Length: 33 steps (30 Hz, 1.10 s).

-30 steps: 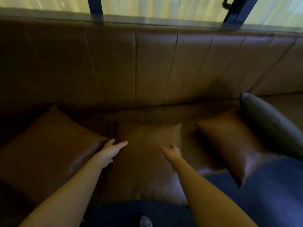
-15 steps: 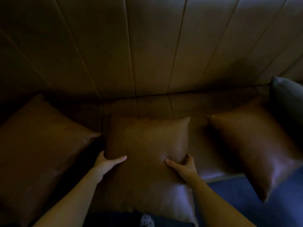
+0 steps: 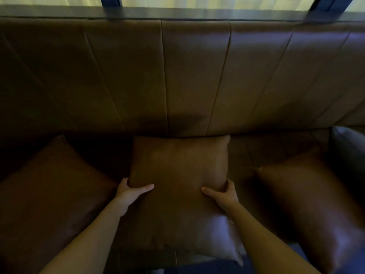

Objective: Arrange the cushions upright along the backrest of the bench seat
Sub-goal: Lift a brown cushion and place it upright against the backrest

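A brown leather cushion [image 3: 178, 171] lies in the middle of the bench seat, its far edge touching the foot of the brown padded backrest [image 3: 195, 76]. My left hand [image 3: 130, 192] grips its left side, thumb on top. On the cushion's right side my right hand [image 3: 224, 194] grips the same way. A second brown cushion [image 3: 51, 194] lies flat at the left. A third brown cushion [image 3: 308, 202] lies flat at the right, overhanging the seat's front edge.
A grey cushion [image 3: 349, 155] leans at the far right, behind the right brown one. A dark ledge [image 3: 177, 13] and a curtained window run above the backrest. Blue floor [image 3: 197, 268] shows below the seat's front edge.
Both hands closed on the middle cushion's sides and have pushed it back until its far edge meets the backrest. My view has tilted up, showing the window ledge again.
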Motion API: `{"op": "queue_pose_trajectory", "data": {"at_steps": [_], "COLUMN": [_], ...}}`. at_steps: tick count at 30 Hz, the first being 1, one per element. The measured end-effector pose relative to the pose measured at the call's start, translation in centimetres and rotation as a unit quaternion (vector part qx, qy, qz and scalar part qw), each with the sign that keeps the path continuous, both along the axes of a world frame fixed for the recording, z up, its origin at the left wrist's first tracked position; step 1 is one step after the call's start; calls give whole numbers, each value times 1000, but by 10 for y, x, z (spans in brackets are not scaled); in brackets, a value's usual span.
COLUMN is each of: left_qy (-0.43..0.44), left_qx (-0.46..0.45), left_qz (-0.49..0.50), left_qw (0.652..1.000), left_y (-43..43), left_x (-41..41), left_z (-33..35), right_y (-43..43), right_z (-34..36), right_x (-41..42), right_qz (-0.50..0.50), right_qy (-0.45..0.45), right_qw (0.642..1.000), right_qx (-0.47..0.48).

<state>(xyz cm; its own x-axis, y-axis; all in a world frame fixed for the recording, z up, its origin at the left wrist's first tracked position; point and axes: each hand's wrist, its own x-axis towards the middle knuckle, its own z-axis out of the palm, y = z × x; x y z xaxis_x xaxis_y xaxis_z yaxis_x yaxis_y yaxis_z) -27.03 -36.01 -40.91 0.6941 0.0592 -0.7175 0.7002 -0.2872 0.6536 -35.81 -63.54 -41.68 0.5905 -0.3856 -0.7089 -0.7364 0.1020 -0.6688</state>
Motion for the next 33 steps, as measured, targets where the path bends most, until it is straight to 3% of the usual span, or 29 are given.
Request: {"op": "queue_pose_trajectory", "data": {"at_steps": [5, 14, 19, 24, 28, 33], "left_qy": [-29, 25, 20, -64, -49, -11], "left_qx": [3, 14, 88, 159, 97, 13], "left_qz": [-3, -33, -48, -106, -153, -227], "left_qw": [1000, 999, 995, 979, 982, 974], "left_y": [-1, 1, -25, -117, -209, -314], "left_x": [45, 68, 79, 67, 31, -28], "left_z": [-8, -49, -30, 9, 33, 49], "right_y": [1, 6, -3, -36, -94, -193], "right_z": [-12, -43, -20, 29, 57, 67], "right_x": [45, 67, 67, 55, 14, -60], "right_qz": [2, 16, -4, -31, -77, -126], "right_qy": [-6, 30, 3, -27, -27, -6], "right_qw": [1000, 999, 998, 997, 996, 991], "right_qx": [1, 31, 58, 69, 26, 40]}}
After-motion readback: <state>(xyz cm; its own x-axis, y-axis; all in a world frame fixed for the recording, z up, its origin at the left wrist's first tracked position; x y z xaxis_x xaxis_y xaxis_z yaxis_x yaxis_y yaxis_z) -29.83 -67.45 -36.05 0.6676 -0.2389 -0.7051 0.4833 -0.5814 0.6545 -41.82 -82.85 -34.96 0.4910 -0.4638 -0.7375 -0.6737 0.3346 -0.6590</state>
